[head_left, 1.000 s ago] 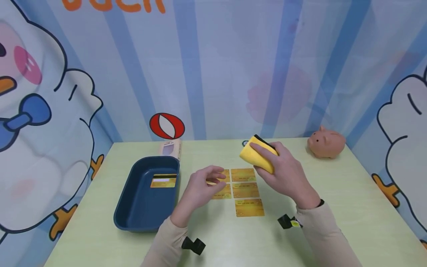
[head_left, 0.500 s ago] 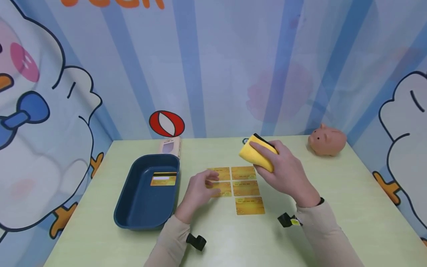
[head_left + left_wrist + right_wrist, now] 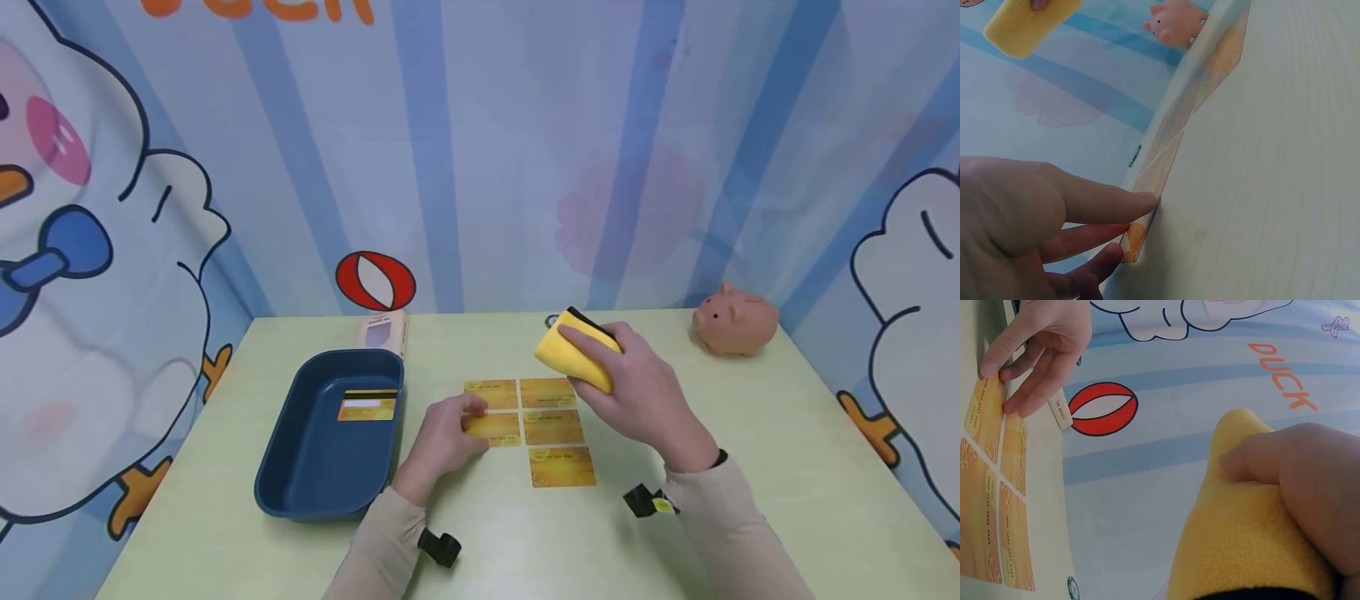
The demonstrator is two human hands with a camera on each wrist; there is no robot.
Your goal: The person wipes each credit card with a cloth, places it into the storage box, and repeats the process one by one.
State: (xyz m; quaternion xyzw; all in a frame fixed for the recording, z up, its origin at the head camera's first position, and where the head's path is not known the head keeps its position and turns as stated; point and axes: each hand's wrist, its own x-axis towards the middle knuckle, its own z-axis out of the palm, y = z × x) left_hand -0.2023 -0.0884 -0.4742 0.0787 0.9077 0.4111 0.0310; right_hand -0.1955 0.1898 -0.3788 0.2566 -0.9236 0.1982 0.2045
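Note:
My left hand [image 3: 444,442] is at the left end of a gold bank card [image 3: 501,430] that lies flat in the left column. Its thumb and fingers pinch the card across opposite edges, as the left wrist view shows near the thumb [image 3: 1113,203]. Above the table, my right hand [image 3: 641,392] grips a folded yellow cloth [image 3: 572,357] with a black edge. Fuzzy fabric fills much of the right wrist view. Other gold cards lie in a neat block: one card [image 3: 491,393] behind the pinched one, and a right column with a front card [image 3: 562,467].
Left of the cards stands a dark blue tray [image 3: 318,467] with one gold card [image 3: 367,406] in it, stripe side up. Behind it is a small pale box [image 3: 382,335]. A pink piggy bank [image 3: 738,321] sits at the back right, before the printed backdrop.
My left hand has come down and toward me from above the left-column cards, and its fingers now close on the front one. The right hand with the yellow cloth has barely moved.

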